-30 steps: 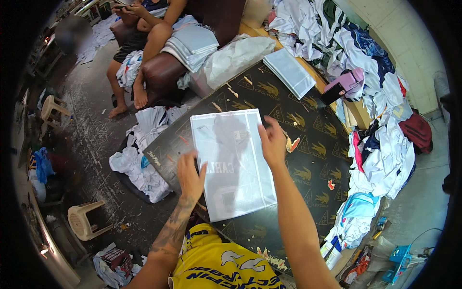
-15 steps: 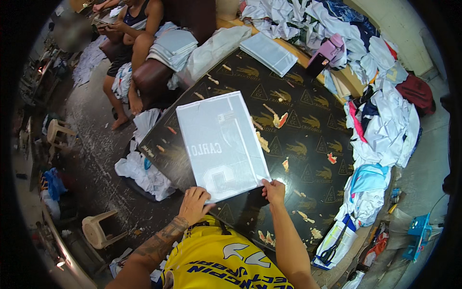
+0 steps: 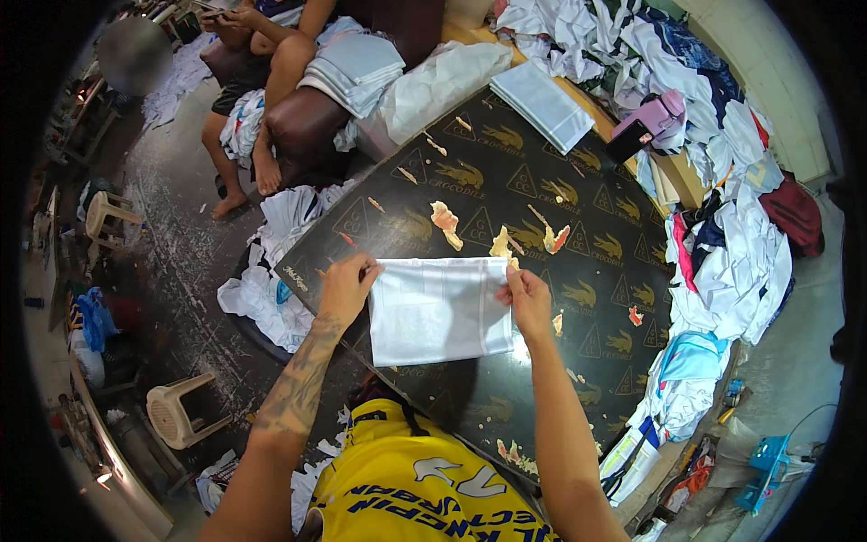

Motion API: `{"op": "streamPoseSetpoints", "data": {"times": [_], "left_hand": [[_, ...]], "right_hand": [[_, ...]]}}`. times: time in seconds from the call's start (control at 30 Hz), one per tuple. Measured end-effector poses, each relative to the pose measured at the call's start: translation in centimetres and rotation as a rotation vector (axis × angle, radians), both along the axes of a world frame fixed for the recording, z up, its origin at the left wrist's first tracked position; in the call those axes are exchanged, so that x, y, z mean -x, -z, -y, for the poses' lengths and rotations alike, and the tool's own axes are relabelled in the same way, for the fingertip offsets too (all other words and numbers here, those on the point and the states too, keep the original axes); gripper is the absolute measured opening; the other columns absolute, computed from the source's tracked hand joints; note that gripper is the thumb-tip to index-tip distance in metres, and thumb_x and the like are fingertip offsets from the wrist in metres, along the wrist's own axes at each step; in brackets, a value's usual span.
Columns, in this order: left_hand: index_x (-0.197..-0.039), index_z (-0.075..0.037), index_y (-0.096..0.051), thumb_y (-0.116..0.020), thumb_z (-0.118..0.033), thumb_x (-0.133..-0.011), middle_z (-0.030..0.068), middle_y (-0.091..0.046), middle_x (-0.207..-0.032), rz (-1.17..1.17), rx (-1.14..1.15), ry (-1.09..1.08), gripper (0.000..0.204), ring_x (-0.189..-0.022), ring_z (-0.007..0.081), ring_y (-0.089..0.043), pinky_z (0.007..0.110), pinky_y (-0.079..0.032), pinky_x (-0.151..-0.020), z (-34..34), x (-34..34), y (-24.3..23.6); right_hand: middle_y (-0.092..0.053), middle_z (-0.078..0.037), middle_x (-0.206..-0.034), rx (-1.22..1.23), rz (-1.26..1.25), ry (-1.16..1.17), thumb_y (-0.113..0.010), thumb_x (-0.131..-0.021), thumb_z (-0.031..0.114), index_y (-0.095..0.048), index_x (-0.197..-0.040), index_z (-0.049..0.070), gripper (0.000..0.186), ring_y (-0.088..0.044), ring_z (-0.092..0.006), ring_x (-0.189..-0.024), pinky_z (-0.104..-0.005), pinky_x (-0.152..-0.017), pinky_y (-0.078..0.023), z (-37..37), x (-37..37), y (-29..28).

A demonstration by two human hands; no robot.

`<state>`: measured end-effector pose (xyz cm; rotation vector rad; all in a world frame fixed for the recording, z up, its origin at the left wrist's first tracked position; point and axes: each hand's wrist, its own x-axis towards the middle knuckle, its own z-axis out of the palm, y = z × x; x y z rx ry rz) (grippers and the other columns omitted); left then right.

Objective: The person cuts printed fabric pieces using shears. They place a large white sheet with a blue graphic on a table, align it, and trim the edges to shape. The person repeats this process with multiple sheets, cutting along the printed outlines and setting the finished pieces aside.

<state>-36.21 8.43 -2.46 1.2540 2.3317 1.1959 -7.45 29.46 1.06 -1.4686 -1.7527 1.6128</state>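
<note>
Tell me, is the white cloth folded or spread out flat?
Folded. The white cloth is a small neat rectangle, pinched at its top corners by the left hand and right hand.

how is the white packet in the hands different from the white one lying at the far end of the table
The held packet is gripped at its top corners by the left hand and right hand; the far packet lies untouched. The held packet sits square to the person at the near edge of the black table; the far packet lies at an angle. The held packet fills more of the picture. Both are flat, white and rectangular.
</note>
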Motion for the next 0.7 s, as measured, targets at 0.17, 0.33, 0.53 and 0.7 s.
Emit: {"op": "streamPoseSetpoints", "data": {"times": [0.17, 0.33, 0.53, 0.7], "left_hand": [[-0.117, -0.003, -0.065, -0.077, -0.028, -0.097, 0.0206, -0.063, -0.120, -0.088, 0.249, -0.331, 0.034, -0.115, 0.0421, -0.058, 0.055, -0.042, -0.099, 1.0, -3.2, -0.7], [-0.122, 0.001, -0.060, -0.066, -0.024, -0.105, 0.0307, -0.064, -0.119, 0.064, 0.359, 0.002, 0.031, -0.112, 0.0512, -0.060, 0.058, -0.044, -0.092, -0.5, -5.0, -1.0], [-0.134, 0.004, -0.060, -0.063, -0.010, -0.107, 0.0328, -0.069, -0.120, -0.119, -0.310, 0.168, 0.031, -0.112, 0.0548, -0.065, 0.056, -0.053, -0.093, -32.8, 7.5, -1.6], [-0.134, 0.000, -0.061, -0.068, -0.016, -0.103, 0.0278, -0.074, -0.111, -0.217, -0.294, 0.343, 0.035, -0.111, 0.0503, -0.067, 0.057, -0.054, -0.092, -56.8, 14.8, -6.5]], "right_hand": [[-0.070, -0.014, -0.097, -0.611, 0.334, 0.096, -0.082, -0.094, 0.013, -0.065, -0.120, -0.002, 0.034, -0.067, -0.0290, -0.084, -0.0389, -0.076, -0.055, 3.5, 0.1, 4.0], [-0.071, -0.023, -0.101, -0.579, 0.450, 0.135, -0.072, -0.096, 0.003, -0.061, -0.119, 0.003, 0.026, -0.068, -0.0488, -0.091, -0.0519, -0.087, -0.053, 3.9, 2.5, 3.0], [-0.074, -0.029, -0.103, -0.923, 0.313, 0.358, -0.064, -0.097, 0.000, -0.057, -0.122, 0.007, 0.027, -0.069, -0.0561, -0.100, -0.0599, -0.082, -0.054, -19.0, 10.2, -3.7], [-0.074, -0.031, -0.110, -0.847, 0.311, 0.629, -0.069, -0.105, 0.017, -0.055, -0.125, 0.004, 0.027, -0.069, -0.0566, -0.103, -0.0588, -0.086, -0.053, -36.4, 15.1, -6.6]]}}
